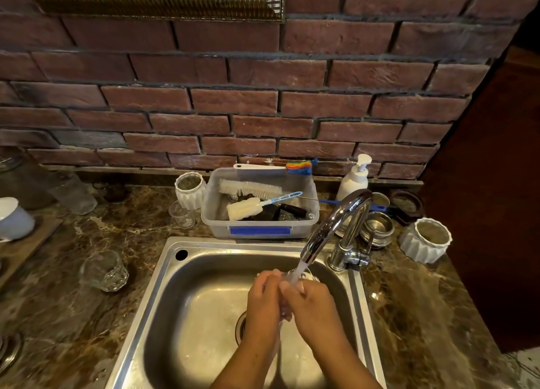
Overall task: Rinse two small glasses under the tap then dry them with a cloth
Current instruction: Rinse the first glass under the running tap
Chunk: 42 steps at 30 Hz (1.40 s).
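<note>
Over the steel sink [163, 286], my left hand [264, 301] and my right hand [315, 309] are pressed together under the running stream from the chrome tap [333, 225]. They close on a small clear glass [306, 275]. Only its rim shows beyond my fingertips, and the rest is hidden by my fingers. A second faceted glass [104, 271] stands upright on the marble counter left of the sink. Another small clear glass [181, 214] stands near the back, left of the plastic tub. No cloth is in view.
A plastic tub [260, 229] with several brushes sits behind the sink. A soap pump bottle [355, 178] and steel cups [378, 228] stand by the tap. White ribbed pots [425, 241] [190, 188] flank them. Glassware and a white bowl [14, 219] are at far left.
</note>
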Motion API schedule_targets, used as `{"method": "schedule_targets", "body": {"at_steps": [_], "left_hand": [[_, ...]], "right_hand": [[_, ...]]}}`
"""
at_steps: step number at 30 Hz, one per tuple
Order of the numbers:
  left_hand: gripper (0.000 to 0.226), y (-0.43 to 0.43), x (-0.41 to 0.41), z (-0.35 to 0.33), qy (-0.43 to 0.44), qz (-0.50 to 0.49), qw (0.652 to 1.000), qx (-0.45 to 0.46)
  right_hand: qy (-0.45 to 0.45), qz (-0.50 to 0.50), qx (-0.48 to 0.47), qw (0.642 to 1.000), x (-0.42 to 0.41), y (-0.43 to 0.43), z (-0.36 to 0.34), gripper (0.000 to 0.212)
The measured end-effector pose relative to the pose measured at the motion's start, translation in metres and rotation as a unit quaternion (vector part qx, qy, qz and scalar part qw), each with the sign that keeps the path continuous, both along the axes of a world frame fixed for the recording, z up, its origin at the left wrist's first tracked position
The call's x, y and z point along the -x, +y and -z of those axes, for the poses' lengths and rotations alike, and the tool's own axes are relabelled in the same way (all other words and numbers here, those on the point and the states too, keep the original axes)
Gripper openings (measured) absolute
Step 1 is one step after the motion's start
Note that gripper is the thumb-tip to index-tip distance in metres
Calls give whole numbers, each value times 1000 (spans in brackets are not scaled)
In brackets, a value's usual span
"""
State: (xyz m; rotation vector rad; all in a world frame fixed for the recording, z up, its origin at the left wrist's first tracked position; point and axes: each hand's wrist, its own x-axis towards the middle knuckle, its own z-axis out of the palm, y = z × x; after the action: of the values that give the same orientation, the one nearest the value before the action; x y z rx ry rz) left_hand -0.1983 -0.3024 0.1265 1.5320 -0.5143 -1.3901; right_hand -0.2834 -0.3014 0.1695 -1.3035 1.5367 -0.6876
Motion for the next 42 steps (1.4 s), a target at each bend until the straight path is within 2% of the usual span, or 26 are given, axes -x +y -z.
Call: {"method": "schedule_targets", "body": {"at_steps": [2,4,6,9,12,14,16,19,21,24,26,28,30,32,33,34,36,38,40,42], "left_hand": [[27,2,-1,3,-30,0,1000,-3],[28,1,-5,-2,-18,25,999,-12],[33,-4,-11,-12,51,58,996,-52],[32,-10,-25,-25,156,88,974,-142],[29,-14,-33,-22,219,115,952,-180],[29,-13,-28,-19,187,98,962,-175],[29,-10,-18,-15,120,46,983,-129],[29,-1,-3,-4,39,11,999,-34],[29,6,-1,-2,28,16,999,-15],[32,5,-10,-9,64,29,997,-39],[35,-3,-22,-12,153,50,981,-109],[31,-9,-34,-14,274,97,945,-152],[28,-10,-39,-10,293,115,936,-158],[31,-9,-33,-10,237,92,956,-145],[32,-6,-26,-12,202,55,971,-119],[30,-4,-19,-12,170,16,982,-83],[26,1,-6,-11,103,-17,994,-28],[26,6,0,-8,72,-17,997,-3],[28,8,-3,-5,76,-9,997,-2],[33,5,-11,-9,116,7,993,-24]], "right_hand": [[-25,-8,-24,999,2,1,1,25],[-28,-57,-4,998,10,-1,0,22],[26,-131,38,990,21,-5,-3,19],[107,-253,82,958,32,-12,-7,21],[163,-285,109,938,34,-13,-6,27],[143,-253,99,952,31,-9,-3,20],[112,-169,80,976,20,-4,-2,17],[9,-3,1,1000,6,-2,2,32],[-16,6,-12,1000,5,-3,3,35],[60,-114,55,990,13,-2,-2,27],[148,-231,116,954,22,-4,-4,18],[225,-319,154,908,29,-8,-4,21],[247,-345,176,888,31,-8,-4,25],[247,-323,183,895,26,-3,-4,25],[229,-285,169,915,21,0,-3,22],[193,-230,143,943,15,2,-3,19],[103,-94,83,987,5,3,0,26],[45,-21,47,998,-1,1,1,30],[45,-42,48,997,1,1,3,26],[68,-107,80,989,8,2,4,20]]}}
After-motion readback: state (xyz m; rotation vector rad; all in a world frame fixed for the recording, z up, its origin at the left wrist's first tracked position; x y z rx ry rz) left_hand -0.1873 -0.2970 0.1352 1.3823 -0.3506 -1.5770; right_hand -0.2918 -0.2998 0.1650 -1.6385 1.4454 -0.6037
